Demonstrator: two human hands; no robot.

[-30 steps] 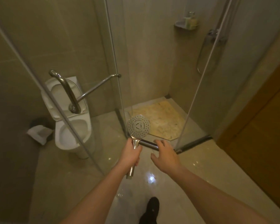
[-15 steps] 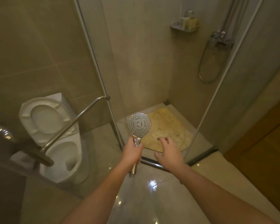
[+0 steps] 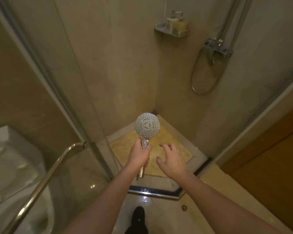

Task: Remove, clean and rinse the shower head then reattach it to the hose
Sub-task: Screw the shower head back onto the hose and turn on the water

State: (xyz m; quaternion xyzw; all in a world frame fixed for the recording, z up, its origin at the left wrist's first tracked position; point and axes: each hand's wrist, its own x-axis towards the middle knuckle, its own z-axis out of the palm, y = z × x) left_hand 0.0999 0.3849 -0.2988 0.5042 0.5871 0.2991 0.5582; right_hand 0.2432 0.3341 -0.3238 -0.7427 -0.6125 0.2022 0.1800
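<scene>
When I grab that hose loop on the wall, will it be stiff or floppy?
Probably floppy: the hose sags in a loose loop below the mixer valve. Its metallic sheen suggests it may feel slick, and likely heavier than plastic.

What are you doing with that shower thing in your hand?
A person stands at the open shower stall, holding the shower head by its handle in the left hand. It is off the hose, which hangs in a loop from the tap on the wall. The right hand is open beside it, holding nothing. Bottles sit on a corner shelf above.
</scene>
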